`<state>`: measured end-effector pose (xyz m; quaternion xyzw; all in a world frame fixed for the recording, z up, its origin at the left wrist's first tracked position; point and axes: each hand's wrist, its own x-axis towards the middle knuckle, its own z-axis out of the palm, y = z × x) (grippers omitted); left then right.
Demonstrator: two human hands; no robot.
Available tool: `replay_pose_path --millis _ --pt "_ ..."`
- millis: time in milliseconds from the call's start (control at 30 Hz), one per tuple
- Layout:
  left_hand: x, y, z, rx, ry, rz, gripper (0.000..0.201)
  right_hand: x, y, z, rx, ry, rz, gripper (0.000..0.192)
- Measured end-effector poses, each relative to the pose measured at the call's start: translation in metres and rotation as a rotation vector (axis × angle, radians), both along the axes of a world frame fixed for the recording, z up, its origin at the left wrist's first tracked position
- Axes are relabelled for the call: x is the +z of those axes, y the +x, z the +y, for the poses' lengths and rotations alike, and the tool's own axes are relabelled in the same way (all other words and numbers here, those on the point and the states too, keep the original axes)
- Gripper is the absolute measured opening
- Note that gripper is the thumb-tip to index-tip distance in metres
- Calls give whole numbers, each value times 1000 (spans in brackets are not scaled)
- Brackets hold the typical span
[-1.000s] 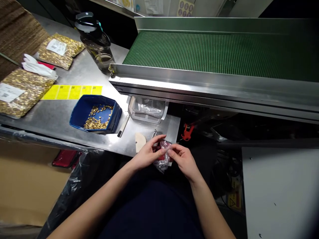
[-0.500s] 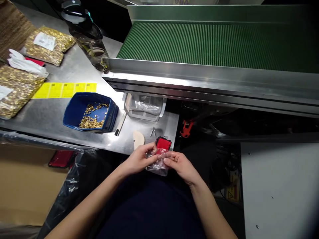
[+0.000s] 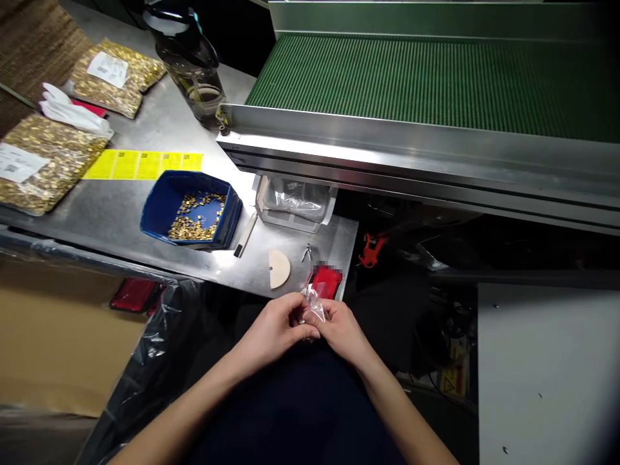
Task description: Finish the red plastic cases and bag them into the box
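**One head camera, looking down from your seat**

You are wearing the only camera, and it is looking forward and down, close over your left hand [image 3: 276,326] and right hand [image 3: 339,329], taking in the steel table [image 3: 121,219] and the conveyor belt [image 3: 436,84] beyond.

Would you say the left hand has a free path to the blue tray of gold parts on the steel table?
Probably yes, once freed: the left hand is pinching the small clear bag together with the right hand. The blue tray sits open-topped to its left, with only bare table between.
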<state>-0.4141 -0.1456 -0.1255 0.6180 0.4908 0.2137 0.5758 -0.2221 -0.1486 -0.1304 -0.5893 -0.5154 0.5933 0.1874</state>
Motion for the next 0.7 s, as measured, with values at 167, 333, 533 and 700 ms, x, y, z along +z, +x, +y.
replay_pose_path --millis 167,333,533,700 --pt "-2 -14 0 245 223 279 18 13 1 -8 -63 215 -364 35" --pt "-8 -5 -7 295 233 226 14 25 -10 -13 213 261 -387 45" --pt "-3 -16 -2 515 273 240 14 20 -8 -15 177 302 -627 18" --pt "2 -18 -19 210 85 133 13 13 -28 2 97 333 -542 25"
